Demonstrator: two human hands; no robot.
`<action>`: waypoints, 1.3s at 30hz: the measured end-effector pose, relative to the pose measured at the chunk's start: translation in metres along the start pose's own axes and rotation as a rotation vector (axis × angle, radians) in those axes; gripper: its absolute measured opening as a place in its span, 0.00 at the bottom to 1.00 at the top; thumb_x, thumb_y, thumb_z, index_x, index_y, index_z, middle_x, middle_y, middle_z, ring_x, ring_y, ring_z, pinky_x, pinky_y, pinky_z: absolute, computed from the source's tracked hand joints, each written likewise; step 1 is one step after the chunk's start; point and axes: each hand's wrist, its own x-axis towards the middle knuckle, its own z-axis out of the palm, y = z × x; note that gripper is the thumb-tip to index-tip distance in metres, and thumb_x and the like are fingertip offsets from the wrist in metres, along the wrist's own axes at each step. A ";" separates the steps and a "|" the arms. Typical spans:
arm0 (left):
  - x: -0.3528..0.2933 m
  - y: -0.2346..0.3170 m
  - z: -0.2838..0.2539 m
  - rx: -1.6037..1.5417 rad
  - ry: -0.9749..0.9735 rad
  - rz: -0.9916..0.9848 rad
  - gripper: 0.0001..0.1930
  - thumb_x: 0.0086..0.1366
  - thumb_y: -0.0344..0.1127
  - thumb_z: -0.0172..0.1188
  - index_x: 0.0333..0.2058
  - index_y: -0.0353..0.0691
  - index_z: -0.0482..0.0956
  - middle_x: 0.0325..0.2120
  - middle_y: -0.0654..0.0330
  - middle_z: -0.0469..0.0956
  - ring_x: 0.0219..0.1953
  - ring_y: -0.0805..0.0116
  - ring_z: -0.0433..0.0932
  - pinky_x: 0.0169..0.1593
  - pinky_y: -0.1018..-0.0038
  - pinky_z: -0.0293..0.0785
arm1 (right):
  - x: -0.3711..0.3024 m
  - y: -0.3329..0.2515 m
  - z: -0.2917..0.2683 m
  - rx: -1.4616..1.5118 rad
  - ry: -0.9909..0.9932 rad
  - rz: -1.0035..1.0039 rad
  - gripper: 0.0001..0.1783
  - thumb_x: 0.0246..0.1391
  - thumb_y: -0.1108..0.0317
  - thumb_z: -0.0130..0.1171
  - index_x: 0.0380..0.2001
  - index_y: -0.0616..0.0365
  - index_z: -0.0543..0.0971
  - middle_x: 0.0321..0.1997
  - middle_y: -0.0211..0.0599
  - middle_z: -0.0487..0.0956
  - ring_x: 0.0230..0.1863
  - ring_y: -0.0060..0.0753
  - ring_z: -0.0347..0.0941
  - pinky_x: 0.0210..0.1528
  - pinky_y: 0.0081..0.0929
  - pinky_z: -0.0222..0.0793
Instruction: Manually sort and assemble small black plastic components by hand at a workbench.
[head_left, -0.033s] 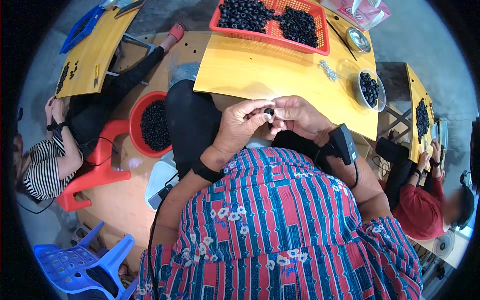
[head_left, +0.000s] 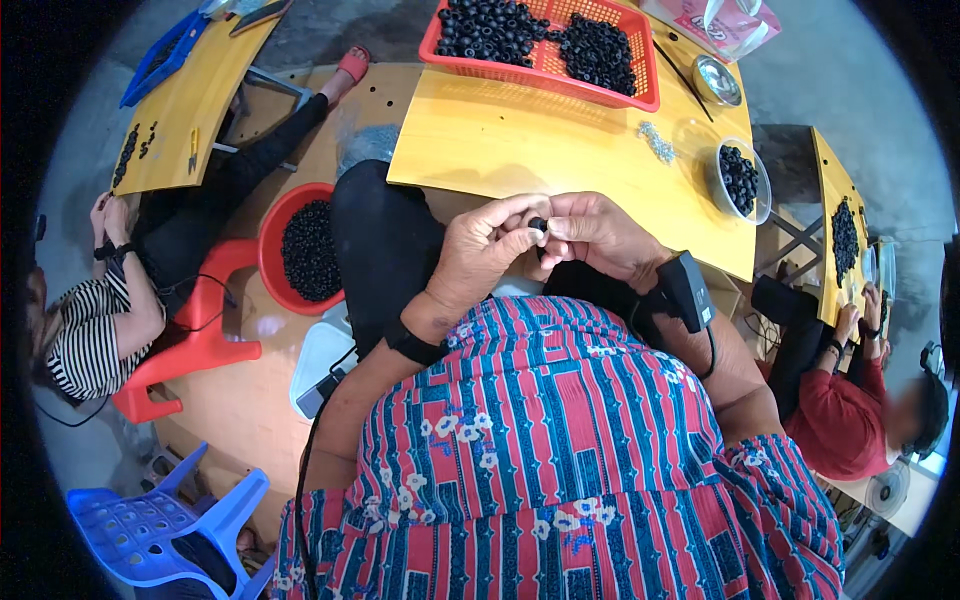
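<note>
Just off the near edge of the yellow table (head_left: 480, 150), both my hands meet over my lap. Between the fingertips is a small round black part (head_left: 538, 225), pinched by the thumb and fingers of my left hand (head_left: 485, 245). My right hand (head_left: 605, 238) closes on the same part from the other side, its thumb and forefinger against it. Fingers cover much of the part, so its exact kind is hard to tell. Beyond my hands, a red basket (head_left: 540, 78) on the table holds many similar black parts (head_left: 595, 55).
A clear tub of black parts (head_left: 738, 180), small clear pieces (head_left: 656, 142), a metal bowl (head_left: 717, 80) and a dark stick (head_left: 683, 80) are on the table's right. Left of my leg stands a red basin (head_left: 268, 250). Co-workers sit on both sides; a blue stool (head_left: 150, 525) is lower left.
</note>
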 end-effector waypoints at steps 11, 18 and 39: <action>-0.001 0.012 0.009 -0.184 -0.142 -0.156 0.25 0.70 0.35 0.57 0.60 0.27 0.65 0.40 0.59 0.76 0.40 0.76 0.77 0.45 0.80 0.75 | -0.004 0.000 0.010 -0.386 0.077 -0.032 0.12 0.61 0.66 0.58 0.44 0.61 0.80 0.39 0.28 0.80 0.36 0.16 0.73 0.40 0.16 0.69; 0.000 0.012 0.008 -0.030 -0.096 -0.104 0.22 0.71 0.34 0.55 0.58 0.27 0.67 0.37 0.61 0.76 0.37 0.77 0.77 0.42 0.81 0.76 | -0.003 0.000 0.017 -0.344 0.069 -0.077 0.11 0.61 0.67 0.58 0.43 0.61 0.80 0.37 0.26 0.78 0.34 0.15 0.71 0.38 0.15 0.67; -0.008 0.016 0.012 -0.095 0.062 -0.090 0.28 0.67 0.27 0.54 0.65 0.34 0.61 0.35 0.67 0.69 0.34 0.82 0.67 0.40 0.84 0.67 | -0.020 -0.032 -0.012 -0.378 0.619 -0.474 0.10 0.57 0.73 0.61 0.42 0.64 0.80 0.35 0.29 0.80 0.31 0.17 0.75 0.35 0.19 0.77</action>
